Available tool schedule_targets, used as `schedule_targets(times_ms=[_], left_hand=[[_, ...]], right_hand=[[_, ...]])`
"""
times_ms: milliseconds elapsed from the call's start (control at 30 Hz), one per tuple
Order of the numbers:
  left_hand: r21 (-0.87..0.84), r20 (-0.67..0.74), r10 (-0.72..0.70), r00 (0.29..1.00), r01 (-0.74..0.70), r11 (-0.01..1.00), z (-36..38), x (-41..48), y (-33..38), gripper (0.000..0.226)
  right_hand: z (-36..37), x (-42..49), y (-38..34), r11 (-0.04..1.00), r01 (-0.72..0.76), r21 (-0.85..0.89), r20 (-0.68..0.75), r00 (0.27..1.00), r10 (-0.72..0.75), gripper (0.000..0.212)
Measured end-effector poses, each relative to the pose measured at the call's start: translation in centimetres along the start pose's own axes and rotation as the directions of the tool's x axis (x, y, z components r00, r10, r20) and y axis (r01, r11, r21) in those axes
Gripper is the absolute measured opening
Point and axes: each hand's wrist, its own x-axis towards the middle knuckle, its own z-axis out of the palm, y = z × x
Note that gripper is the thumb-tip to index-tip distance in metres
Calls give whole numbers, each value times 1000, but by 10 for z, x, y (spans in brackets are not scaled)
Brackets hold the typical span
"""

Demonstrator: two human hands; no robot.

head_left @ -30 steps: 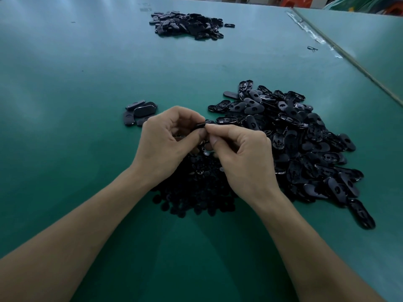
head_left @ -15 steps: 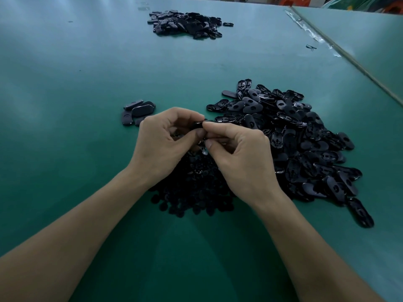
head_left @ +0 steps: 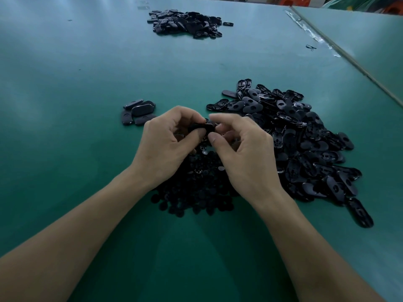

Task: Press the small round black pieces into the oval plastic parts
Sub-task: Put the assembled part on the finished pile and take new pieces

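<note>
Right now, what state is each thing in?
oval part, held above the green table
left hand, grips the oval part
right hand, curled at the part's end; grip blurred
heap of round pieces, loose under both hands
heap of oval parts, loose, right of hands
small group of oval parts, lying left of hands
far heap, loose, across table

A green-topped worktable (head_left: 65, 105) fills the view. A taped seam (head_left: 316, 35) runs at 1 o'clock, with orange stools (head_left: 292, 1) beyond.
</note>
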Motion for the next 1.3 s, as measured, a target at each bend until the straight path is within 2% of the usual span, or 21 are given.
schedule_targets(times_ms=[267, 633, 933, 1100, 1300], left_hand=[[-78, 43, -1, 999, 5, 997, -2, 1, 2, 25], [-141, 97, -48, 994, 61, 988, -7, 2, 0, 23], [-193, 106, -76, 991, 95, 977, -6, 2, -1, 20], [-181, 108, -83, 991, 101, 978, -6, 3, 0, 22], [-146, 67, -68, 995, 78, 986, -6, 2, 2, 23]], right_hand=[[-5, 6, 5, 989, -66, 130, 29, 998, 63, 17], [-9, 5, 2, 991, -71, 118, 66, 996, 64, 7], [-5, 6, -3, 997, -63, 44, 43, 997, 61, 17], [-6, 8, -2, 988, -124, 95, 42, 992, 121, 12], [-9, 8, -2, 987, -91, 133, 39, 995, 87, 13]])
